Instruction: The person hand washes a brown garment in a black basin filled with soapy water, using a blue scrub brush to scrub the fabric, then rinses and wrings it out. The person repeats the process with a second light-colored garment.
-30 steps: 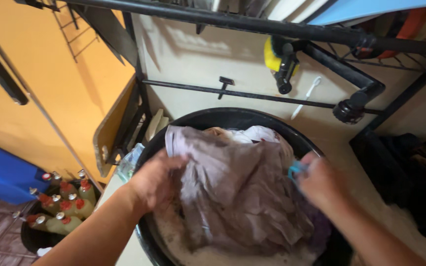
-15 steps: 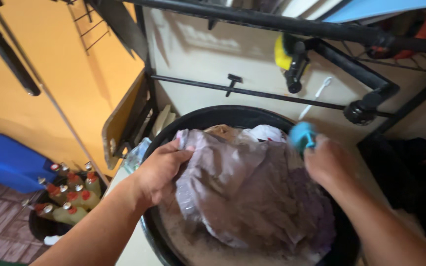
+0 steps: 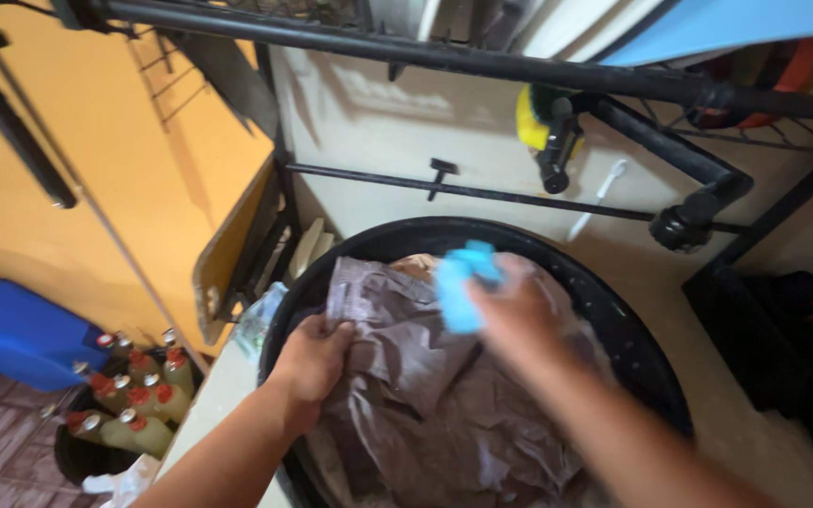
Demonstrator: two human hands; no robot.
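Black basin [image 3: 613, 301] sits on a pale counter [image 3: 218, 386]. Left hand [image 3: 312, 356] clenches the grey-purple cloth [image 3: 425, 414]. Right hand [image 3: 510, 315], blurred, grasps a blue scrubber [image 3: 461, 282] above it.

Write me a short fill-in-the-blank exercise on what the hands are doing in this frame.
1. The left hand grips the purplish cloth lying in a round ____ tub.
2. The right hand holds a small ____ object above the cloth.
3. Bottles with ____ caps stand left of the tub.

Missing words: black; blue; red
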